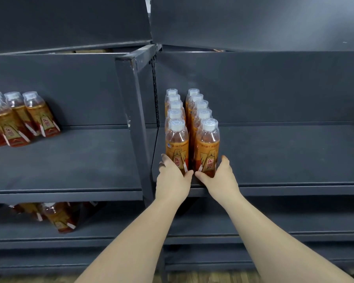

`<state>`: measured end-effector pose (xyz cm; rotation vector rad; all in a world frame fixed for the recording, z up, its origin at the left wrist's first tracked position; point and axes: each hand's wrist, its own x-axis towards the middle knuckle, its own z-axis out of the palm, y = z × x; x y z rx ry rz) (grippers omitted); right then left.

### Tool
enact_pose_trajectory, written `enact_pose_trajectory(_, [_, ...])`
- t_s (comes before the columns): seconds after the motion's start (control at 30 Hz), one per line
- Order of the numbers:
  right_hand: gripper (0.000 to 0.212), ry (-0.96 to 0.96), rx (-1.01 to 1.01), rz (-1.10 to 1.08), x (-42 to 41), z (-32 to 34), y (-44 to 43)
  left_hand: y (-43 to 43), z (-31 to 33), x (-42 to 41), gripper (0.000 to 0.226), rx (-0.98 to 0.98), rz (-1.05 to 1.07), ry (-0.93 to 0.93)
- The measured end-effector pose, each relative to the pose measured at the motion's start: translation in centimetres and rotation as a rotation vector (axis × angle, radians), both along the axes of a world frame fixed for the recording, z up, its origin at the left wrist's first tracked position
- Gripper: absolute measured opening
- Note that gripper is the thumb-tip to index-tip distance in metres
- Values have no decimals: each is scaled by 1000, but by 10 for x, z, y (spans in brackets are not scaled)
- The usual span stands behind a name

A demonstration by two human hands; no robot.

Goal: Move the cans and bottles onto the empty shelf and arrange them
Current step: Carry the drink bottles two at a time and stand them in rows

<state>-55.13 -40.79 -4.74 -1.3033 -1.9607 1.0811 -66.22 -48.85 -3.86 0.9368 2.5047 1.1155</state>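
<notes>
You've got the front pair!
Your left hand [173, 178] curls round the left bottle [177, 146], right hand [217, 176] round the right bottle [207, 146], both glossy plastic.

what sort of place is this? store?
Likely a shop, or a mock-up of one: dark tiered retail shelving with a slotted upright, and identical orange drink bottles faced in two neat rows.
</notes>
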Motion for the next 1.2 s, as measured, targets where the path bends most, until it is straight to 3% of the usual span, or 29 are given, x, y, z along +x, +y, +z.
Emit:
enact_pose_trajectory(0.1, [95,-25,19,-31,4,7,-18,-18,0,3,77,7,-67,32])
enact_pose_trajectory(0.23, [63,-62,64,-85,3,11,-49,-54,4,0,56,-14,-178,123])
enact_pose_trajectory(0.37, [60,-130,90,-76,-13,15,-96,-106,9,-15,42,-63,-243,200])
enact_pose_trajectory(0.47, [63,-185,94,-38,-38,17,-141,-157,6,-40,45,-86,-240,252])
enact_pose_trajectory(0.63, [72,-265,154,127,-99,20,-222,-255,0,-106,43,-129,-132,362])
enact_pose_trajectory(0.9, [70,-371,318,446,-208,30,-342,-408,4,-211,49,-204,130,391])
enact_pose_trajectory(1.2, [70,-397,420,679,-312,41,-414,-499,10,-289,38,-241,353,384])
